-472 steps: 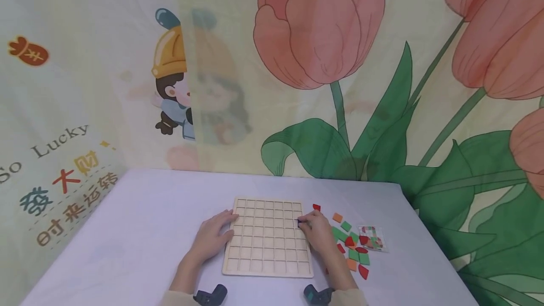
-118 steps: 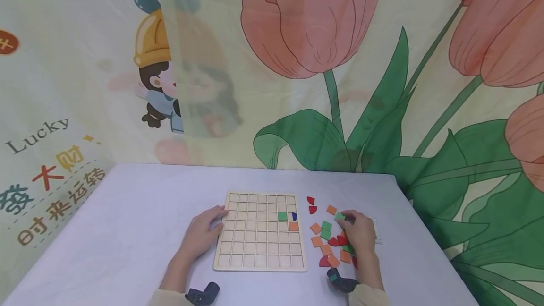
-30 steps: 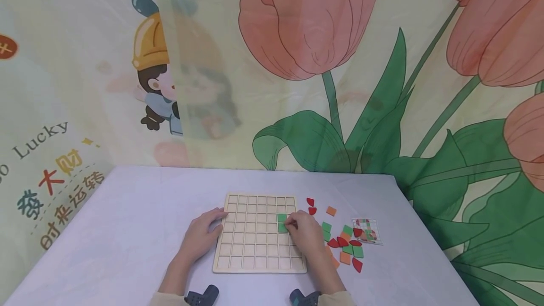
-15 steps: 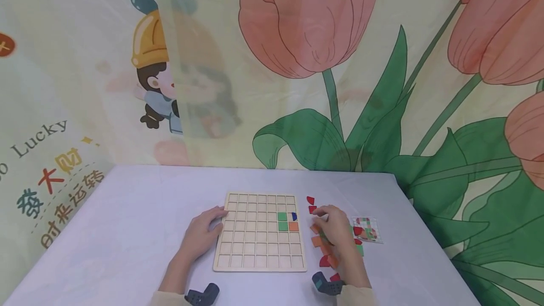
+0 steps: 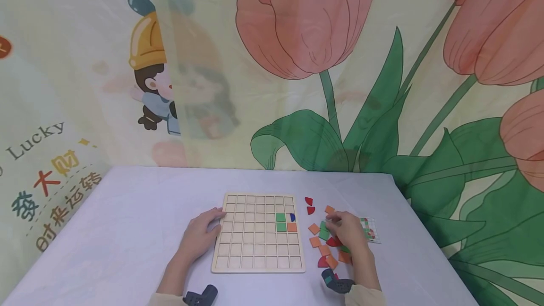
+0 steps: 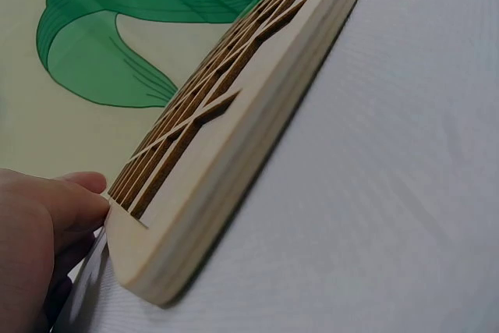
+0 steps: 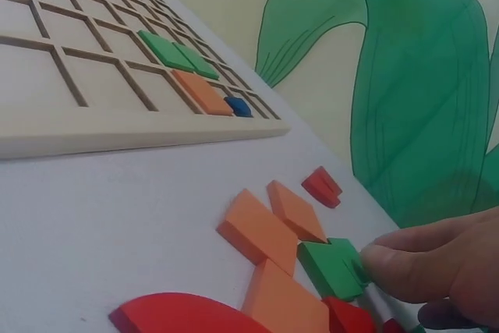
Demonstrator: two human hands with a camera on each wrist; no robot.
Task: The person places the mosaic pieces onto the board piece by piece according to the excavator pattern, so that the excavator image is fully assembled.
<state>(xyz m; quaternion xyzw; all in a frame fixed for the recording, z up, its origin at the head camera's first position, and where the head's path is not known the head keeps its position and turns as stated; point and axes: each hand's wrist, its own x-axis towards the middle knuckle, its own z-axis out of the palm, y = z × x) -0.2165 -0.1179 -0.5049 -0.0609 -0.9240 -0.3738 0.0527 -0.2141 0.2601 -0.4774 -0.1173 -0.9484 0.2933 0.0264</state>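
Pale worktop (image 5: 148, 202): my relaxed left hand (image 5: 199, 233) touches the grid board (image 5: 258, 270), four pieces (image 5: 281, 217) seated, most cells (image 5: 248, 238) bare; my right hand (image 5: 349, 231), grip unclear, meets a green tile (image 7: 327, 272) among loose pieces (image 5: 324, 250)

Pale, smooth, matt wood in the gridded board (image 6: 214, 157), with faint layers (rather like plywood) along the edge. Smooth, flat, matt finish on the green tile (image 7: 331, 269) and orange tile (image 7: 257, 228). Fine-ribbed white tablecloth (image 5: 148, 221); thin, lightly rippled, printed cloth in the backdrop (image 5: 255, 93).
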